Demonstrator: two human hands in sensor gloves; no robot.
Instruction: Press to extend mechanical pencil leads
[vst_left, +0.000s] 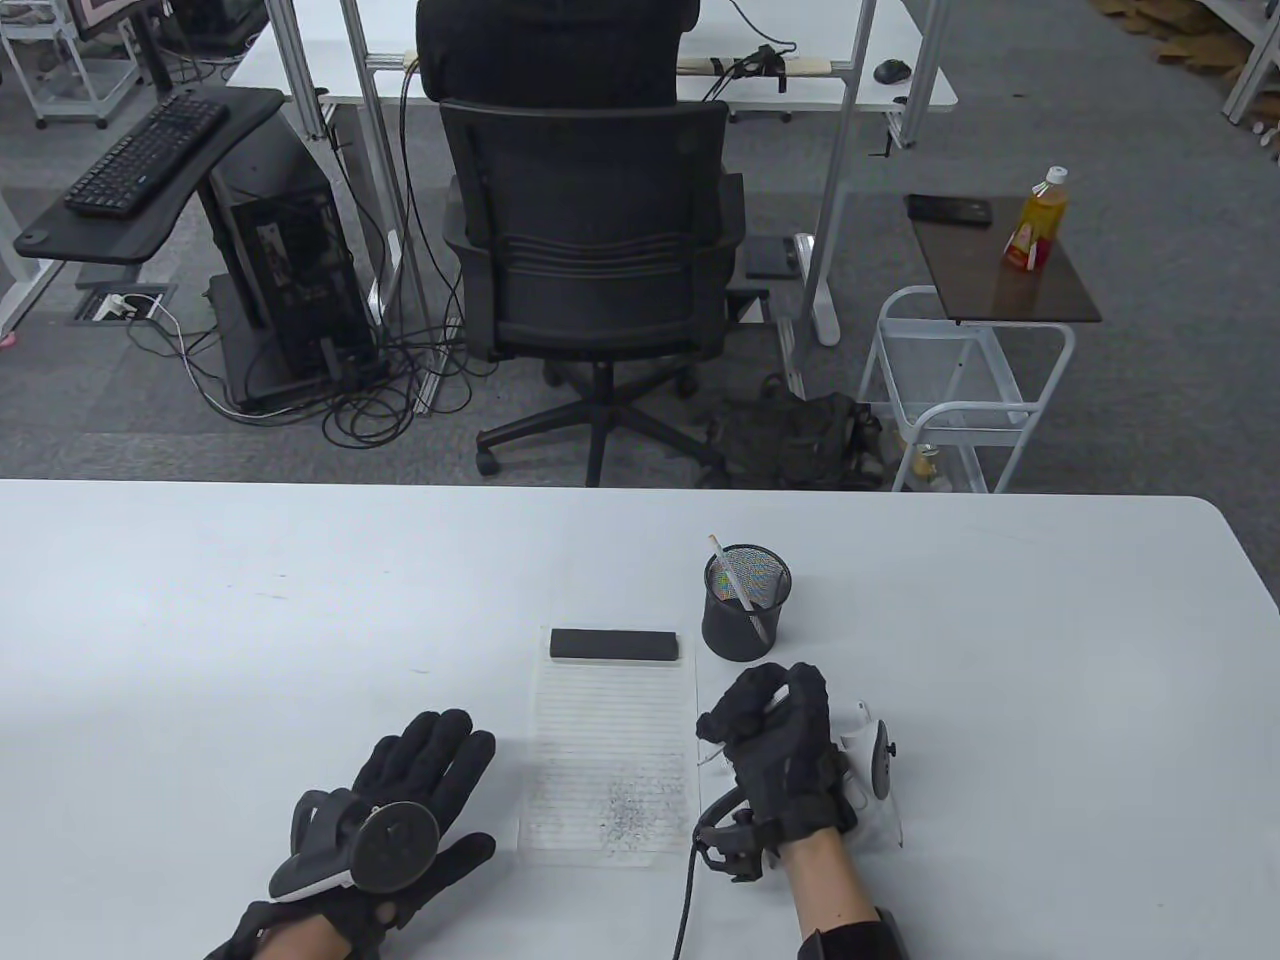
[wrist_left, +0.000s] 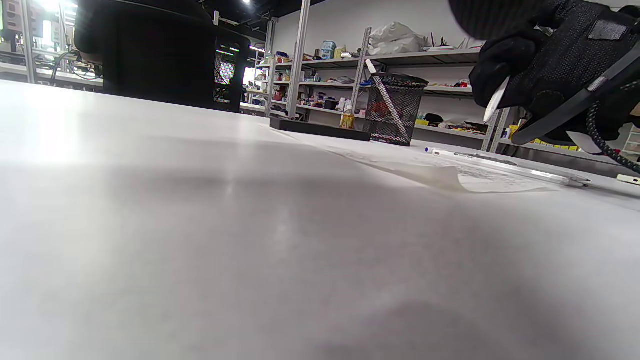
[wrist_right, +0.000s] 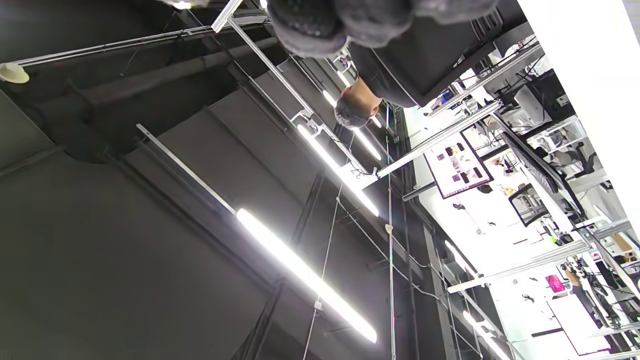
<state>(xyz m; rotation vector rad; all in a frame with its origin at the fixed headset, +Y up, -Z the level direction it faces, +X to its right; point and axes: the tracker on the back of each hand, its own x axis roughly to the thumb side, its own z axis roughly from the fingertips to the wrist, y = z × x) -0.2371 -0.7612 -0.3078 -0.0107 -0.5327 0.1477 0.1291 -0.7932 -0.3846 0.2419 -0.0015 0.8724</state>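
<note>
My left hand (vst_left: 400, 800) lies flat on the table (vst_left: 200, 620), palm down and fingers spread wide, holding nothing; it sits well left of the lined sheet of paper (vst_left: 610, 740). That sheet carries a patch of grey scribble near its close end, and a black block (vst_left: 614, 645) weighs down its far edge. Just right of the block stands a black mesh cup (vst_left: 745, 605) with one white pencil (vst_left: 735, 590) leaning in it.

My right hand (vst_left: 775, 735) is curled tightly around another white pencil (wrist_left: 496, 101), raised just off the paper's right edge, near the cup. The left wrist view shows the pale barrel poking out below my fist; which end points down I cannot tell. A third pencil (wrist_left: 505, 165) lies flat on the paper, beneath that hand.

I judge I am at the pressing step on the pencil in my right hand. My thumb seems to sit over its top end, though the glove hides the button. Next I need a firm push straight down the barrel, keeping my grip steady so it does not slide, then a look at the tip for lead.
</note>
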